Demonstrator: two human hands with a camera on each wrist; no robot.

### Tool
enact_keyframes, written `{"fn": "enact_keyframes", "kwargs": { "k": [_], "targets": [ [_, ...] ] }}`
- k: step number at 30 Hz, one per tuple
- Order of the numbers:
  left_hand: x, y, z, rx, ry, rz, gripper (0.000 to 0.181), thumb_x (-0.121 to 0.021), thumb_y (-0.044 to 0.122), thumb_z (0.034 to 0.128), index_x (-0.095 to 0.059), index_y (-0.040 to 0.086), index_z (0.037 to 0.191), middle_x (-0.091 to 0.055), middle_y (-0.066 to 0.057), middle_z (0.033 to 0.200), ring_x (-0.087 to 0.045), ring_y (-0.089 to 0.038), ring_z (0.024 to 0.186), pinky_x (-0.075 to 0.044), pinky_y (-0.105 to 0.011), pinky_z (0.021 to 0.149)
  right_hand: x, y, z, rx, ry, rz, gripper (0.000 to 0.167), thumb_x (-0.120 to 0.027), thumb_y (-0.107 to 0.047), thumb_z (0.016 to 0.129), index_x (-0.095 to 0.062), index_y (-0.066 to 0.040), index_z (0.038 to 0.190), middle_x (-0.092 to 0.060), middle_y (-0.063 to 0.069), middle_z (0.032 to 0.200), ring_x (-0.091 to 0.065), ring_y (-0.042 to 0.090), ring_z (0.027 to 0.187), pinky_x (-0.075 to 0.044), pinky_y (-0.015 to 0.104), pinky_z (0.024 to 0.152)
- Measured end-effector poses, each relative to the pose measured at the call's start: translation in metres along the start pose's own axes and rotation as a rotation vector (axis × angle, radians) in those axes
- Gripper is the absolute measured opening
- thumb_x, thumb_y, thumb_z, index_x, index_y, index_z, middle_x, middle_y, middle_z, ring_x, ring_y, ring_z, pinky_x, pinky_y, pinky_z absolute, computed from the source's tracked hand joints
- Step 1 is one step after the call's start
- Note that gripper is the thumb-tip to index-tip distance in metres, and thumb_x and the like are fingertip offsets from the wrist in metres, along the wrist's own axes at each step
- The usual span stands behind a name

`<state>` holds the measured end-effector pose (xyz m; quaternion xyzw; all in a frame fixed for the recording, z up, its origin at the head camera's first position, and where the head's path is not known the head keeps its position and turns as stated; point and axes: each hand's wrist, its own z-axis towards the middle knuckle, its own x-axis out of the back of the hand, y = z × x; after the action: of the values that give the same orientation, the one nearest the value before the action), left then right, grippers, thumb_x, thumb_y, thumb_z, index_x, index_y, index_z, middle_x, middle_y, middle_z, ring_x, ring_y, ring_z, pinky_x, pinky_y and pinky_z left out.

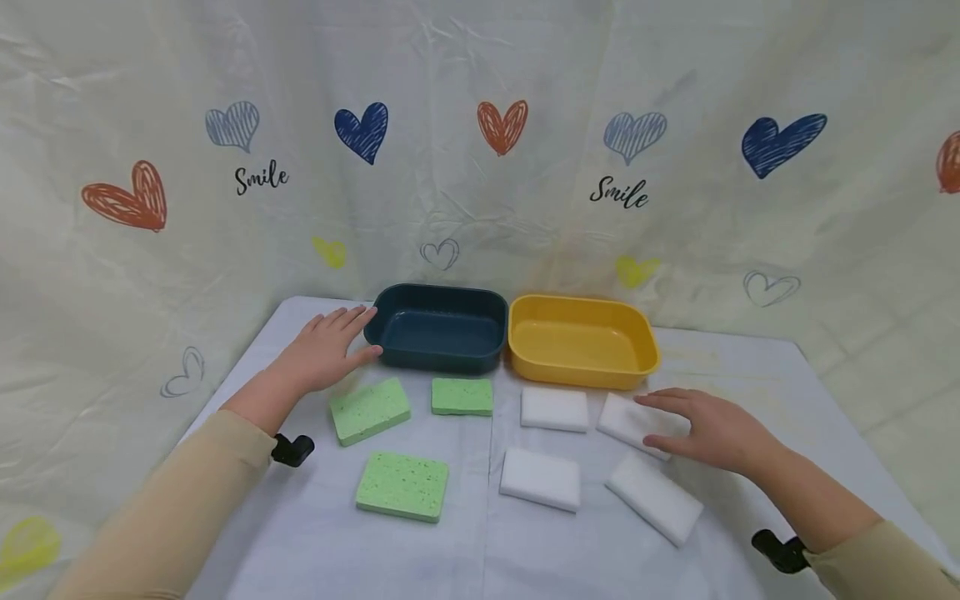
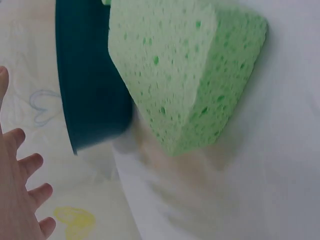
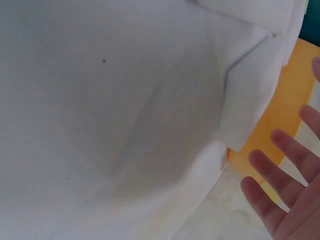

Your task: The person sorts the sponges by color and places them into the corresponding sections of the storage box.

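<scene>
My left hand (image 1: 324, 348), fingers spread, is at the left end of the dark teal tray (image 1: 442, 362), above a tilted green sponge (image 1: 369, 410); whether it touches the tray I cannot tell. In the left wrist view the hand (image 2: 22, 185) holds nothing beside that sponge (image 2: 165, 70). Over a white sponge (image 1: 637, 421) at the right reaches my right hand (image 1: 708, 429), its fingers extended and empty. The right wrist view shows this hand (image 3: 290, 175) near the yellow tray (image 3: 270, 125). Two more green sponges (image 1: 462, 397) (image 1: 402, 487) lie below the teal tray.
Beside the teal tray stands the yellow tray (image 1: 583, 371). Three other white sponges (image 1: 554, 409) (image 1: 540, 478) (image 1: 655, 497) lie on the white-covered table (image 1: 300, 533). A curtain (image 1: 435, 67) printed with hearts hangs behind the table.
</scene>
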<state>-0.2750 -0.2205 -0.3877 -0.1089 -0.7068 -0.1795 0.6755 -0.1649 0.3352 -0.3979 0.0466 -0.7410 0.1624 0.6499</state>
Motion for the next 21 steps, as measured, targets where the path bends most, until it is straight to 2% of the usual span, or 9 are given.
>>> {"fn": "enact_keyframes", "kwargs": {
  "k": [6, 11, 17, 21],
  "targets": [
    [-0.008, -0.014, 0.014, 0.043, -0.038, -0.003, 0.088, -0.030, 0.073, 0.0959, -0.013, 0.016, 0.161, -0.019, -0.016, 0.163, -0.018, -0.042, 0.147, -0.010, -0.063, 0.116, -0.006, 0.011, 0.010, 0.021, -0.038, 0.060, 0.072, -0.070, -0.068, 0.079, -0.061, -0.027, 0.138, -0.060, 0.011, 0.136, -0.051, 0.040, 0.126, -0.041, 0.062, 0.099],
    [-0.017, -0.021, 0.024, 0.074, -0.087, 0.005, 0.091, -0.026, 0.077, 0.0939, -0.012, 0.016, 0.161, -0.018, -0.018, 0.163, -0.017, -0.044, 0.147, -0.010, -0.064, 0.116, -0.012, 0.016, 0.015, 0.038, -0.067, 0.087, 0.073, -0.074, -0.065, 0.077, -0.062, -0.025, 0.137, -0.060, 0.011, 0.135, -0.053, 0.039, 0.125, -0.042, 0.061, 0.100],
    [-0.021, -0.026, 0.031, 0.108, -0.106, 0.009, 0.089, -0.028, 0.073, 0.0960, -0.013, 0.015, 0.161, -0.020, -0.020, 0.162, -0.019, -0.044, 0.146, -0.012, -0.065, 0.115, -0.016, 0.014, 0.021, -0.035, -0.156, 0.118, 0.076, -0.077, -0.065, 0.072, -0.063, -0.027, 0.136, -0.061, 0.010, 0.133, -0.055, 0.037, 0.122, -0.044, 0.060, 0.098],
    [-0.019, -0.029, 0.035, 0.125, -0.109, 0.004, 0.088, -0.029, 0.072, 0.0967, -0.014, 0.014, 0.161, -0.019, -0.021, 0.162, -0.018, -0.045, 0.146, -0.014, -0.065, 0.115, -0.017, 0.014, 0.024, -0.050, -0.167, 0.121, 0.076, -0.079, -0.063, 0.071, -0.064, -0.026, 0.135, -0.062, 0.009, 0.132, -0.055, 0.036, 0.121, -0.044, 0.060, 0.098]
  ]
}}
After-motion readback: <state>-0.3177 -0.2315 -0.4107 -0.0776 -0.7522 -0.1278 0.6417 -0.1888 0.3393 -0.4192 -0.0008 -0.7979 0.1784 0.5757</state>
